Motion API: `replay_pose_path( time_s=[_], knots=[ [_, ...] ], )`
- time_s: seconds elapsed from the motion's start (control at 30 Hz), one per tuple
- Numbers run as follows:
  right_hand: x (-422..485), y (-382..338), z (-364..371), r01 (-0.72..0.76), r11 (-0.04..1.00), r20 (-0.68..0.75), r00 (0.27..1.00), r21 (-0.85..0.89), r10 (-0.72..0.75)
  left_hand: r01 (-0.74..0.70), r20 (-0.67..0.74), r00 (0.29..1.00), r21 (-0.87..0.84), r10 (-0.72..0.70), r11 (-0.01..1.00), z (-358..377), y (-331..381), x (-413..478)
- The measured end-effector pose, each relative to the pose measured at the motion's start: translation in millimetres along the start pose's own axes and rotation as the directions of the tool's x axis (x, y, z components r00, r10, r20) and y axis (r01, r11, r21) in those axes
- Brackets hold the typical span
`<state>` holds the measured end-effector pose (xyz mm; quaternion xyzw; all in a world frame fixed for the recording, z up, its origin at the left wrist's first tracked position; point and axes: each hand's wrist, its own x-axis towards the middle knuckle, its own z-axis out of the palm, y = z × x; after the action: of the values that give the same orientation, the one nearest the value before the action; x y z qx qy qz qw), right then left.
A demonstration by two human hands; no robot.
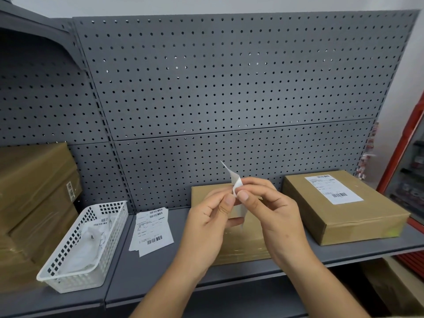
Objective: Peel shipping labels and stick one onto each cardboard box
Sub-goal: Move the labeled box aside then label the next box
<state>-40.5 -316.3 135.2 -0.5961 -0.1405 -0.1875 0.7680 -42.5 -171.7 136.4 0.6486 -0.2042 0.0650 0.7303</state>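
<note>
A grey perforated metal panel (229, 76) fills the upper frame above a grey metal shelf (160, 267). At right sits a labelled brown cardboard box (358, 223), and at centre an unlabelled brown cardboard box (243, 246). A white plastic mesh basket (110, 232) sits lower left, beside loose white shipping labels (152, 230). The left hand (206, 223) and right hand (273, 210) both pinch a curling white label (236, 182) above the centre box.
</note>
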Motion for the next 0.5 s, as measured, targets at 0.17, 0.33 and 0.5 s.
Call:
replay_pose_path(
  time_s=[0.17,0.33,0.5],
  knots=[
    [0.5,2.6,-4.1,0.030,0.999,-0.014,0.999,-0.014,-0.030,0.021,0.023,1.000,-0.021,-0.020,1.000,2.5,2.1,-1.0],
    [1.1,7.3,-6.9,0.031,0.999,-0.016,0.999,-0.009,-0.032,0.030,0.014,0.999,-0.039,-0.030,0.999,3.1,0.6,0.5],
    [1.9,9.2,-8.7,0.019,0.999,0.006,1.000,0.028,-0.019,0.023,-0.004,1.000,-0.027,-0.024,0.999,2.7,-2.7,2.4]
  ],
)
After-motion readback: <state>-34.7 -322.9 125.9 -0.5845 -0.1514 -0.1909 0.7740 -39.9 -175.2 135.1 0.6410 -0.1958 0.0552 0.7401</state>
